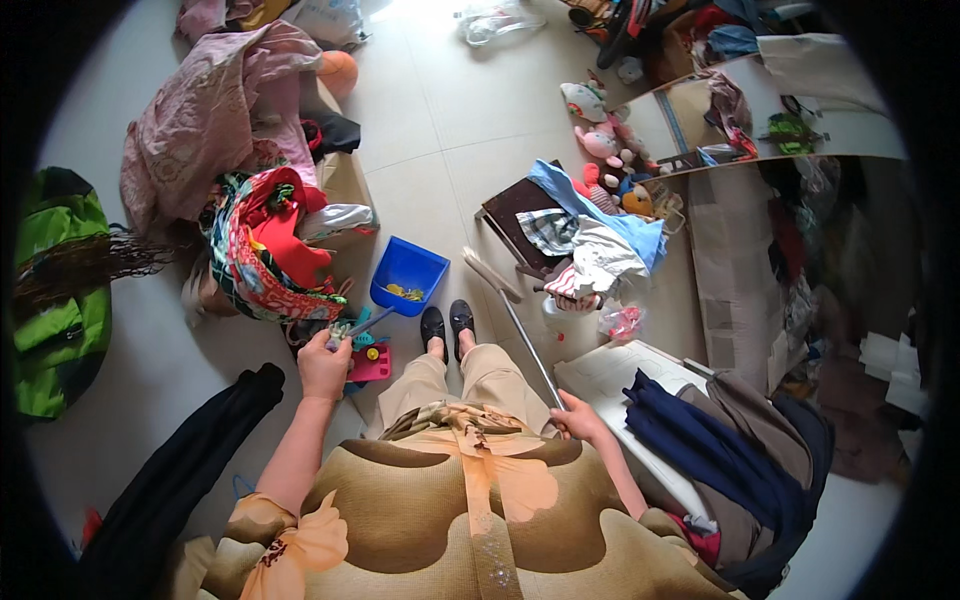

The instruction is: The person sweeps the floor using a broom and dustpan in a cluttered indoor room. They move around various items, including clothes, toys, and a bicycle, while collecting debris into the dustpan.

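My left hand [325,365] is closed around the handle of a blue plastic dustpan [409,266]. A small pale object [339,334] shows at its fingertips; I cannot tell what it is. Some yellow scraps [405,291] lie in the pan, close in front of my shoes. In my right hand [577,418] is the metal stick of a broom [525,341]. The broom head [491,275] is by the floor, right of the dustpan and beside a small dark stool [510,217].
Clothes [600,244] cover part of the stool. Left stands a cardboard box [341,180] heaped with fabric [225,112]. Near my left hand is a pink plastic toy [371,364]. Plush toys [600,142] lie far right; dark trousers [712,435] drape at near right.
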{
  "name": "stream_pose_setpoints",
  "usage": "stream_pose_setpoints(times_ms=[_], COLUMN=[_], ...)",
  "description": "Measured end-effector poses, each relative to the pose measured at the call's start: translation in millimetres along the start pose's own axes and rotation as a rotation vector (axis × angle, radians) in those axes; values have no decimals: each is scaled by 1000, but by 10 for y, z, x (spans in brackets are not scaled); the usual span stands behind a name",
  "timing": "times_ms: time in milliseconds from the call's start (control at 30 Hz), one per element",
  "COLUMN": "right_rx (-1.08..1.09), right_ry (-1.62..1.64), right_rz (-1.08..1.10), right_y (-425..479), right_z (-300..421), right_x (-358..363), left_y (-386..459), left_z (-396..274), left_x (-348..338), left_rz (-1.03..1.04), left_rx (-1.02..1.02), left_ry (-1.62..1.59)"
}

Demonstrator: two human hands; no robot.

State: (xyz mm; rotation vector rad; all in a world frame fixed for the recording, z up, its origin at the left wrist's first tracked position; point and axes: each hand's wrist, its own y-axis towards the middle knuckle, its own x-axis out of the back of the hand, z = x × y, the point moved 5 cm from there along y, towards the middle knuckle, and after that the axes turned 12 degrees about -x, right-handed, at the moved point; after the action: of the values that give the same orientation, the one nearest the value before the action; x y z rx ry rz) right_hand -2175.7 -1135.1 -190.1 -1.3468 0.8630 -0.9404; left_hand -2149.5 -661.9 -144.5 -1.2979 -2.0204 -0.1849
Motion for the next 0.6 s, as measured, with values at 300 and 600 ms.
stream_pose_setpoints(times_ms=[300, 600], right_rx=[42, 182], right_ry=[99, 84], right_rz=[-94, -70], right_y=[-630, -372], right_z=[202, 570], right_x=[-110, -214], left_y=[-70, -13], left_z=[-94, 57], left_x=[17, -60], left_rz=[80, 99], left_rx=[-147, -104], left_ry=[95, -2])
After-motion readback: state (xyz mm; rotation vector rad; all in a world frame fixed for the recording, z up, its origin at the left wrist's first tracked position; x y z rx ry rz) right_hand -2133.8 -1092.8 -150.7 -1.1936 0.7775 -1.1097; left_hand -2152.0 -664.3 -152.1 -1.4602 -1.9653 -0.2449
